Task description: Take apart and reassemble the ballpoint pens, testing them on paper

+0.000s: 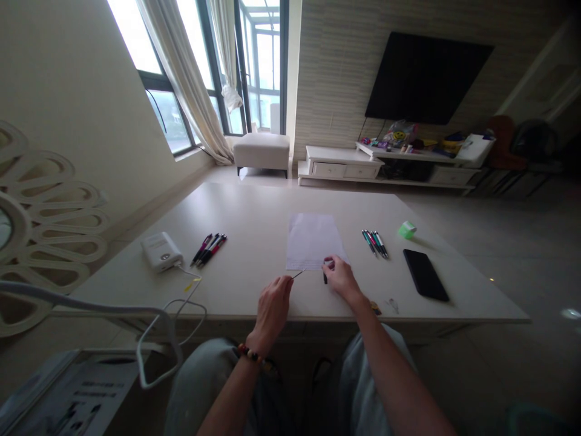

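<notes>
My left hand (273,301), with a beaded bracelet at the wrist, pinches a thin dark pen refill (298,274) that points up and to the right. My right hand (342,278) is closed on a short black pen barrel (325,278), held near upright; its upper part is hidden by the fingers. The two pieces are apart. Just beyond both hands lies a white sheet of paper (311,239), its near right corner under my right hand. Several pens (209,249) lie at the left of the sheet, and several more pens (374,243) at its right.
On the white table (245,212), a white power bank (161,251) with a cable (193,284) sits at left. A black phone (425,274) and a green-and-white container (407,229) are at right. Small items (375,307) lie by my right forearm, near the front edge.
</notes>
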### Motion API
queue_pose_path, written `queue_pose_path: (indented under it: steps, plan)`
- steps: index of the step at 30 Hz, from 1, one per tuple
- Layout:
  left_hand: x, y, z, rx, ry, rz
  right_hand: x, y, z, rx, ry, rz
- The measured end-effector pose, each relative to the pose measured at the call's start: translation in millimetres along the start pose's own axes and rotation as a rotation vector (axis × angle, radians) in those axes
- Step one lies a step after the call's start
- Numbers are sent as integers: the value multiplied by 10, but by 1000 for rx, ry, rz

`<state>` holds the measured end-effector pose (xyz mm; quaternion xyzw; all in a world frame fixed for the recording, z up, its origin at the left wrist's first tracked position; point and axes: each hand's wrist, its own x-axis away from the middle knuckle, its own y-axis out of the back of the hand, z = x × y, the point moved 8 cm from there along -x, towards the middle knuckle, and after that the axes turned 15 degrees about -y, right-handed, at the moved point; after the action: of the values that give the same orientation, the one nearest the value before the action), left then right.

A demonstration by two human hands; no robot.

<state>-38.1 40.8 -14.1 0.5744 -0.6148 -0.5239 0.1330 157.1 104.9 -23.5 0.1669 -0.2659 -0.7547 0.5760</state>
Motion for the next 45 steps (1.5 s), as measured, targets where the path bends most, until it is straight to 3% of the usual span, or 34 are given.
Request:
queue_pose_path:
  steps: [4, 8, 15, 21, 29, 34, 40, 45]
  plan:
    - [5, 13, -4, 11, -2, -6, 119, 68, 228, -527, 69, 113]
    - [8, 8, -27, 38, -17, -20, 239, 101, 384, -687, 101, 110]
    - [25, 61, -25, 91, 0, -36, 325, 30, 502, -643, 117, 144]
    - [36, 113, -20, 127, 0, -73, 360, 45, 537, -674, 125, 91]
    - [65, 89, 93, 215, 45, -131, 434, -206, 634, -574, 124, 270]
    - [76, 83, 192, 218, 126, -166, 469, -252, 656, -493, 135, 301]
    - [-6, 129, 20, 127, -54, -131, 482, -103, 581, -364, 121, 230]
    - [-32, 168, -102, -12, -124, -56, 526, -31, 530, -222, 146, 222]
